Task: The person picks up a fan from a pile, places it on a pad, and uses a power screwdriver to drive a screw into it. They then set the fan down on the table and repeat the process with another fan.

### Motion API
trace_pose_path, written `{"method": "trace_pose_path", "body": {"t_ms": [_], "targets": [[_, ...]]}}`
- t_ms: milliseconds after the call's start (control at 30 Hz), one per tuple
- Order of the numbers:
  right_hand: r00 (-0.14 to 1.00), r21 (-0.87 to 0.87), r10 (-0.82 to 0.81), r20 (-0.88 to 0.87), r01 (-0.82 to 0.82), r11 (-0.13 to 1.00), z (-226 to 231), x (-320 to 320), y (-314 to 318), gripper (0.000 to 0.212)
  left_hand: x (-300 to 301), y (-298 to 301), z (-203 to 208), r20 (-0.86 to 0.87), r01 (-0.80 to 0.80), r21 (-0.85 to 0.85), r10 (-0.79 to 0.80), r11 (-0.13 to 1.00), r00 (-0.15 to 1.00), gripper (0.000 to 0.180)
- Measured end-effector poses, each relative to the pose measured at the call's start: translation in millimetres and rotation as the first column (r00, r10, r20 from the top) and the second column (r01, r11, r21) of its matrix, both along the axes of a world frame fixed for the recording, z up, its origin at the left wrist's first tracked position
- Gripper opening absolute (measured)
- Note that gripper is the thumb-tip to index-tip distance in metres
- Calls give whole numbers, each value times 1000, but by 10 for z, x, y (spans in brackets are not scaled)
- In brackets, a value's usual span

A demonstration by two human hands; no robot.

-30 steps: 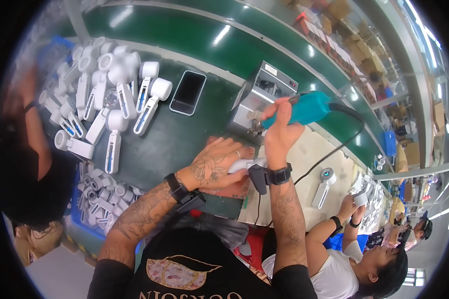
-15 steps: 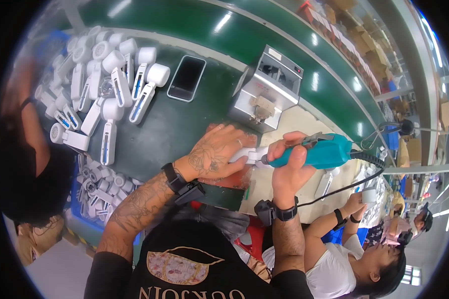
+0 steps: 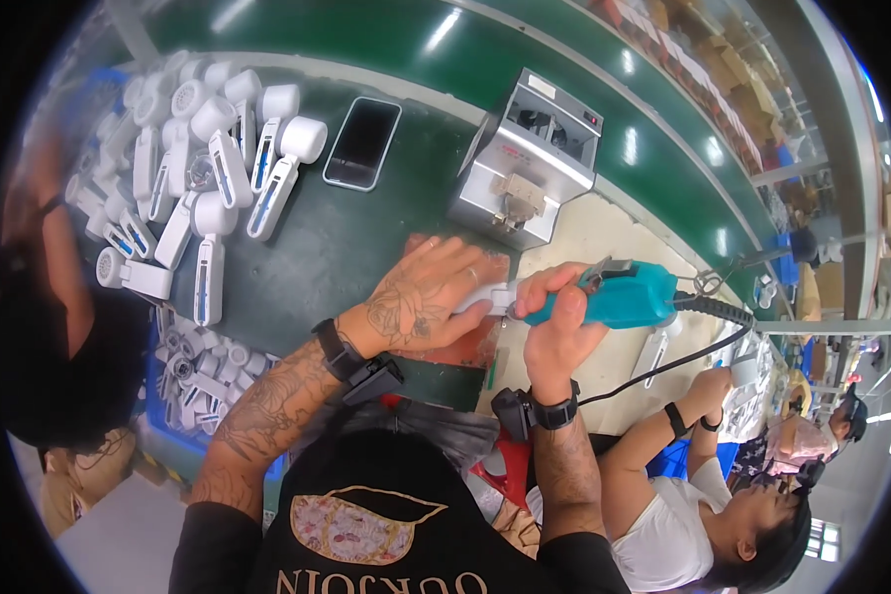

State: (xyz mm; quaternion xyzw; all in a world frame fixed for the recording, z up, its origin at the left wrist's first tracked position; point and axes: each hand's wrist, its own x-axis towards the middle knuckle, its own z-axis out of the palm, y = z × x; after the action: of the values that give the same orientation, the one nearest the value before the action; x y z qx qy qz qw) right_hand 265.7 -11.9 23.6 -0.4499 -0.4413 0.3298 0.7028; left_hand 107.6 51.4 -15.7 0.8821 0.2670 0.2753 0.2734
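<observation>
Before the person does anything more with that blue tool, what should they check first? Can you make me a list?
1. Right hand wrapped firmly round the teal handheld power screwdriver: ok.
2. Left hand pressing the small white plastic part down on the reddish-brown work mat: ok.
3. Tool tip lined up with the part: cannot tell, the hands hide it.
4. Black power cable hanging free of both hands: ok.
5. Black smartphone lying flat, apart from the hands: ok.
6. Grey metal box-shaped machine clear of the tool: ok.
</observation>
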Motion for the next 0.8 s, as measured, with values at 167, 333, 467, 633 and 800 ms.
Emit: {"method": "trace_pose_path", "body": {"t_ms": [167, 333, 467, 633, 800], "targets": [[999, 14, 33, 1, -33, 999, 30, -8, 24, 41, -6, 24, 35, 67, 12, 29, -14, 999, 998, 40], [987, -108, -159, -26, 155, 982, -126, 15, -77, 32, -74, -8, -71, 216, 43, 268, -103, 963, 971, 37], [954, 123, -86, -288, 126, 984, 339, -45, -400, 46, -213, -366, 40, 84, 64, 378, -103, 923, 991, 50], [994, 202, -101, -45, 108, 973, 597, -219, -674, 56, -1190, -211, 458, 368, -331, -428, 497, 841, 786, 40], [994, 31, -42, -97, 45, 999, 301, -233, -1006, 62, -2938, 668, 500, 538, -756, -380, 792, 532, 287, 43]]}}
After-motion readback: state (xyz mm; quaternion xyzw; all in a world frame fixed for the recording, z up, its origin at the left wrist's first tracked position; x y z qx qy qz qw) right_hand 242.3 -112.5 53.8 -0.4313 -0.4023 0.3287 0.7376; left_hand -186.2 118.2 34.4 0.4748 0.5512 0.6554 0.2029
